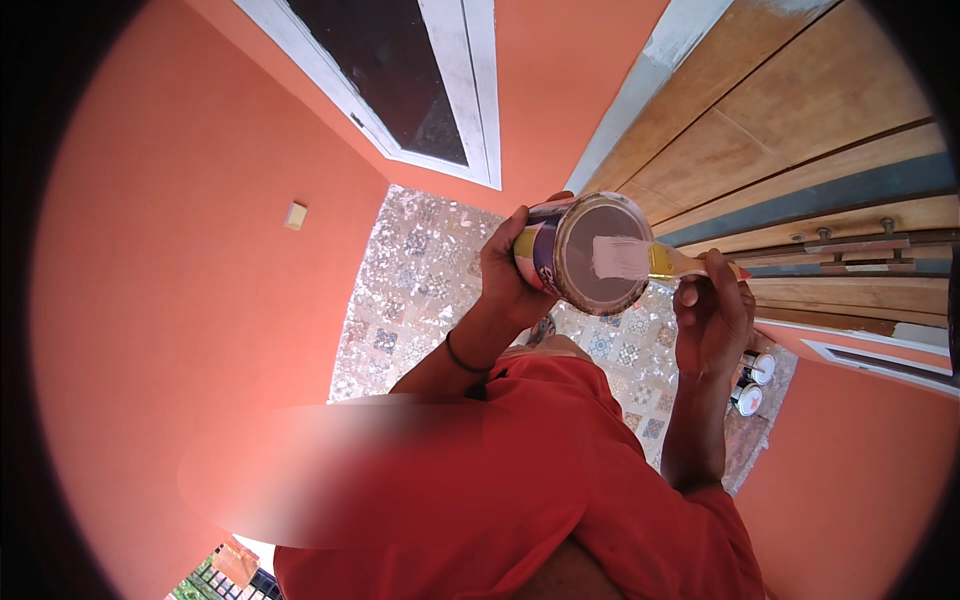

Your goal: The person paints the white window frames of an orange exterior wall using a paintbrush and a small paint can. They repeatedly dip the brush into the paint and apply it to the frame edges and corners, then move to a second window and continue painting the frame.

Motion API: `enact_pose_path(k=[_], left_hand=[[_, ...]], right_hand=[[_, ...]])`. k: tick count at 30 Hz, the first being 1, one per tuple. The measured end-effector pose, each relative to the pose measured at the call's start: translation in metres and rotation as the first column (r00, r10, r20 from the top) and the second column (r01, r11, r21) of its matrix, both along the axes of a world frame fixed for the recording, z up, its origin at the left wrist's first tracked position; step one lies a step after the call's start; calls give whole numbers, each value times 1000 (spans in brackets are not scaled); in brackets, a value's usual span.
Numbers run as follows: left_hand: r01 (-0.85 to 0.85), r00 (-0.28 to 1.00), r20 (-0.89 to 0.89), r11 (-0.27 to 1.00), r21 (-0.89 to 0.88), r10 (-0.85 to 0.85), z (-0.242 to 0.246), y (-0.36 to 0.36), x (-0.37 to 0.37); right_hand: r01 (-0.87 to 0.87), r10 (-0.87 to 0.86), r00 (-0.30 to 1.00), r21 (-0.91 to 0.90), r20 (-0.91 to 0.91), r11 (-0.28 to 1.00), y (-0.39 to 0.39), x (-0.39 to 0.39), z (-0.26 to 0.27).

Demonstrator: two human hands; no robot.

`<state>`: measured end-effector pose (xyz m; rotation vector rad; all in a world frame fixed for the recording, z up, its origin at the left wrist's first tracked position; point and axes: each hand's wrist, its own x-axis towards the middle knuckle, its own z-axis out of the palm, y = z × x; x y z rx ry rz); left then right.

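My left hand (510, 274) grips a paint can (541, 251) by its side, with a dark band around the wrist. The can is tilted so that its round, rimmed end faces the camera; whether this end is open or covered is hard to tell. In my right hand (712, 315) is a paintbrush (671, 262) with a yellow ferrule, held by its handle between thumb and fingers. Pale pinkish paint coats its bristles, which lie over the can's round end. I cannot tell whether they touch it.
Wooden double doors (750, 150) with metal handles (870, 251) stand at the right. Two lidded cans (748, 399) are on the patterned tile floor (420, 285) by the wall. Orange walls (187, 225), a light switch (296, 216) and a white-framed window (484, 90) surround me.
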<state>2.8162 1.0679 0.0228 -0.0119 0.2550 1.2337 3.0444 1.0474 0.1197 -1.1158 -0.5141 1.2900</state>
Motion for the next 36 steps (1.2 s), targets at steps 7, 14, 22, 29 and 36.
enact_pose_path(k=[7,14,22,29,36], left_hand=[[18,999,28,998,-65,-16,-8,12,32],[35,991,135,996,-88,-23,-9,32,41],[146,973,175,988,42,-151,-5,87,26],[220,942,248,974,52,-226,-4,125,19],[253,864,399,950,183,-307,-7,157,30]], right_hand=[[-292,179,742,-71,-647,954,10,32,-28],[-229,163,668,7,-726,973,20,31,-30],[-89,254,887,396,-386,914,34,4,-17],[12,-61,996,573,66,820,42,-18,-12],[-168,-478,717,792,507,587,55,-13,-1]])
